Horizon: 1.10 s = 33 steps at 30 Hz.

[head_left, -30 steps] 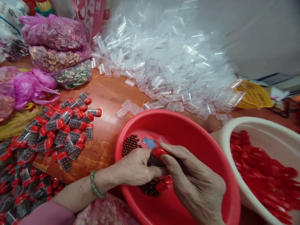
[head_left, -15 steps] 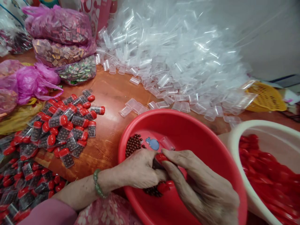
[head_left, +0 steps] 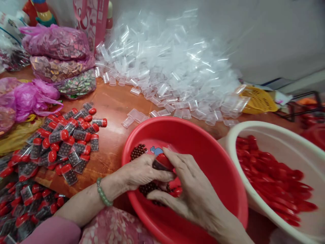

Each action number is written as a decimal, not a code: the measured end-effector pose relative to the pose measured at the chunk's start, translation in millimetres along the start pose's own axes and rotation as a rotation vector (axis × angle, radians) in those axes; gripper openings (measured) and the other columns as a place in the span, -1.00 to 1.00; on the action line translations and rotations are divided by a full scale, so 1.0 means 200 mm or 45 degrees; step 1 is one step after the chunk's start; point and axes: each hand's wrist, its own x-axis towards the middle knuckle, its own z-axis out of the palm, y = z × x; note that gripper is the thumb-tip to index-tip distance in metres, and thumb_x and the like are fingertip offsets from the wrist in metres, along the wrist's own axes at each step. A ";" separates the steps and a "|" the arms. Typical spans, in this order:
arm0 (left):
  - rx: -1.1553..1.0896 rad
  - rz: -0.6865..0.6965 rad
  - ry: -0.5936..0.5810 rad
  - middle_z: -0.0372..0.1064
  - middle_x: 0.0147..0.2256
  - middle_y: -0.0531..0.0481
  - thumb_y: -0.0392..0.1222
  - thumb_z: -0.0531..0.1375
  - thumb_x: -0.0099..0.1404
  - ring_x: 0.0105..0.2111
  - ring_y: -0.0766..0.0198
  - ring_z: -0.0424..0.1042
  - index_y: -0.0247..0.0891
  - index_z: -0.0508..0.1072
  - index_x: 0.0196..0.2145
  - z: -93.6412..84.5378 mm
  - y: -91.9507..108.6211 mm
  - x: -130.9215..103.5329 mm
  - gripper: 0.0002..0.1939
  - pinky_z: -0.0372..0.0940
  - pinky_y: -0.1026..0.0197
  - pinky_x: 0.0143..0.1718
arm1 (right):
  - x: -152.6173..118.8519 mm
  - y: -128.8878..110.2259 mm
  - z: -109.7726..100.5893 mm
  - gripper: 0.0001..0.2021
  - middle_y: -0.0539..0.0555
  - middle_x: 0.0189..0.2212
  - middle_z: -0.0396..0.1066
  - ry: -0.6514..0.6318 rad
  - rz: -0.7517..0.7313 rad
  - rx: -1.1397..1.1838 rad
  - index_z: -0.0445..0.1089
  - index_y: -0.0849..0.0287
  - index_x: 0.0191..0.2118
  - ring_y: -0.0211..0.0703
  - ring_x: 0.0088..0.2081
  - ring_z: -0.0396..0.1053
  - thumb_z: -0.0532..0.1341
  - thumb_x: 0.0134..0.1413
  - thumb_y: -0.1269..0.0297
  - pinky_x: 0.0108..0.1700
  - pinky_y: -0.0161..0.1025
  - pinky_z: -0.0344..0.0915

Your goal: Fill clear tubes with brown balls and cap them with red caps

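Over the red basin (head_left: 213, 139), my left hand (head_left: 144, 171) grips a clear container (head_left: 159, 164) that holds dark beads and has a red cap (head_left: 161, 157). The fingertips of my right hand (head_left: 188, 186) touch the cap's right side, while its thumb is spread away below, over the basin. Brown beads (head_left: 138, 151) lie in the basin at the left, and more dark beads (head_left: 147, 188) show beneath my hands. Some red caps (head_left: 176, 191) are partly hidden behind my right hand.
Filled red-capped containers (head_left: 68, 145) are heaped at the left. Clear empty containers (head_left: 167, 81) form a large pile at the back. Red caps (head_left: 269, 176) fill part of a cream basin (head_left: 243, 127) at the right. Pink bags (head_left: 58, 44) and a yellow basket (head_left: 259, 100) stand farther back.
My right thumb has moved away from the container, opening the hand wider. My left hand still grips the container. The whole view has shifted, with the cream basin now further left.
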 end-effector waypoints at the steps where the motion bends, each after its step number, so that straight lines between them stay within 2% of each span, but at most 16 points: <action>1: -0.042 -0.034 -0.010 0.26 -0.64 0.10 -0.06 0.39 -0.12 -0.61 0.43 0.22 -0.33 0.35 -0.61 0.00 0.00 0.00 -0.66 0.11 0.33 -0.52 | -0.01 0.00 0.01 -0.22 0.41 -0.09 0.38 0.025 -0.006 -0.058 0.01 0.37 0.29 0.21 -0.13 0.38 0.18 0.12 -0.07 -0.21 0.10 0.40; 4: -0.098 -0.100 -0.047 0.32 -0.62 0.04 -0.03 0.39 -0.13 -0.59 0.40 0.28 -0.35 0.40 -0.62 0.03 0.01 -0.01 -0.66 0.17 0.31 -0.49 | -0.02 -0.01 0.02 -0.28 0.37 -0.14 0.39 0.127 -0.043 -0.143 -0.03 0.37 0.31 0.15 -0.21 0.38 0.15 0.13 0.08 -0.24 0.06 0.37; 6: -0.150 -0.132 -0.050 0.34 -0.61 0.00 0.10 0.35 -0.06 -0.58 0.37 0.32 -0.36 0.42 -0.61 0.05 0.01 -0.01 -0.59 0.21 0.29 -0.47 | -0.02 -0.01 0.01 -0.30 0.34 -0.17 0.40 0.171 -0.064 -0.142 -0.01 0.35 0.29 0.11 -0.23 0.39 0.16 0.10 0.15 -0.25 0.02 0.36; 8: -0.219 -0.189 -0.022 0.33 -0.63 -0.02 0.30 0.20 0.08 -0.61 0.34 0.34 -0.36 0.42 -0.60 0.09 0.01 -0.01 -0.43 0.24 0.26 -0.48 | -0.01 -0.02 -0.02 -0.32 0.31 -0.19 0.41 0.205 -0.093 -0.141 0.03 0.34 0.27 0.10 -0.24 0.40 0.18 0.07 0.17 -0.25 0.00 0.37; 10: -0.263 -0.236 0.061 0.30 -0.66 -0.02 0.41 0.00 0.19 -0.66 0.33 0.31 -0.35 0.40 -0.60 0.13 0.01 -0.01 -0.30 0.24 0.24 -0.52 | -0.01 -0.02 -0.04 -0.32 0.29 -0.22 0.41 0.237 -0.140 -0.155 0.05 0.34 0.26 0.08 -0.25 0.41 0.19 0.06 0.17 -0.26 -0.02 0.36; 12: -0.256 -0.225 0.181 0.26 -0.70 0.00 0.40 -0.08 0.25 -0.71 0.34 0.26 -0.33 0.38 -0.61 0.17 -0.01 0.00 -0.28 0.21 0.25 -0.59 | -0.02 -0.02 -0.05 -0.33 0.29 -0.23 0.41 0.269 -0.180 -0.172 0.06 0.34 0.25 0.07 -0.26 0.41 0.20 0.04 0.19 -0.25 -0.02 0.36; 17: -0.259 -0.131 0.544 0.18 -0.78 0.04 0.23 -0.10 0.36 -0.78 0.37 0.16 -0.29 0.31 -0.66 0.26 -0.07 0.00 -0.35 0.12 0.30 -0.68 | -0.06 -0.03 -0.03 -0.39 0.30 -0.27 0.42 0.280 -0.215 -0.150 0.13 0.41 0.19 0.08 -0.27 0.41 0.17 0.01 0.26 -0.25 0.00 0.37; 22: -0.332 -0.062 0.721 0.20 -0.75 0.10 0.03 -0.03 0.40 -0.76 0.37 0.18 -0.27 0.31 -0.58 0.27 -0.12 0.01 -0.53 0.10 0.31 -0.66 | -0.09 -0.02 -0.01 -0.39 0.33 -0.27 0.44 0.195 -0.205 -0.102 0.12 0.40 0.20 0.15 -0.25 0.43 0.15 0.03 0.26 -0.28 0.04 0.41; 24: -0.397 -0.064 0.679 0.22 -0.72 0.10 0.06 -0.04 0.40 -0.74 0.38 0.20 -0.28 0.33 -0.54 0.26 -0.12 0.02 -0.53 0.13 0.31 -0.63 | -0.09 0.00 -0.01 -0.39 0.34 -0.20 0.44 0.159 -0.172 -0.028 0.09 0.37 0.23 0.13 -0.20 0.45 0.17 0.06 0.27 -0.25 0.00 0.43; 26: -0.460 -0.113 0.546 0.23 -0.71 0.07 0.18 -0.12 0.40 -0.72 0.37 0.22 -0.32 0.37 -0.52 0.25 -0.11 0.02 -0.41 0.16 0.29 -0.60 | -0.09 0.02 -0.03 -0.37 0.34 -0.13 0.43 0.094 -0.091 0.105 0.06 0.34 0.25 0.09 -0.13 0.46 0.20 0.10 0.24 -0.18 -0.06 0.45; 29: -0.523 -0.168 0.344 0.28 -0.66 0.01 0.33 -0.21 0.35 -0.68 0.35 0.27 -0.36 0.40 -0.50 0.22 -0.10 0.03 -0.26 0.16 0.29 -0.59 | -0.10 0.06 -0.05 -0.30 0.31 -0.01 0.40 -0.036 0.063 0.371 0.05 0.25 0.27 0.05 -0.03 0.44 0.27 0.09 0.09 -0.08 -0.12 0.45; 31: -0.544 -0.152 0.271 0.32 -0.62 -0.01 0.37 -0.15 0.31 -0.64 0.34 0.32 -0.39 0.42 -0.48 0.20 -0.10 0.02 -0.25 0.17 0.29 -0.55 | -0.11 0.08 -0.05 -0.21 0.29 0.07 0.36 -0.106 0.160 0.548 0.07 0.18 0.28 0.05 0.00 0.43 0.32 0.00 -0.02 -0.05 -0.14 0.44; 33: -0.552 -0.105 0.248 0.34 -0.60 -0.02 0.38 -0.06 0.28 -0.60 0.35 0.33 -0.41 0.45 -0.44 0.19 -0.10 0.02 -0.28 0.18 0.30 -0.51 | -0.12 0.09 -0.06 -0.22 0.26 0.08 0.38 -0.150 0.294 0.720 0.13 0.15 0.27 0.04 -0.03 0.45 0.33 -0.02 -0.06 -0.05 -0.15 0.43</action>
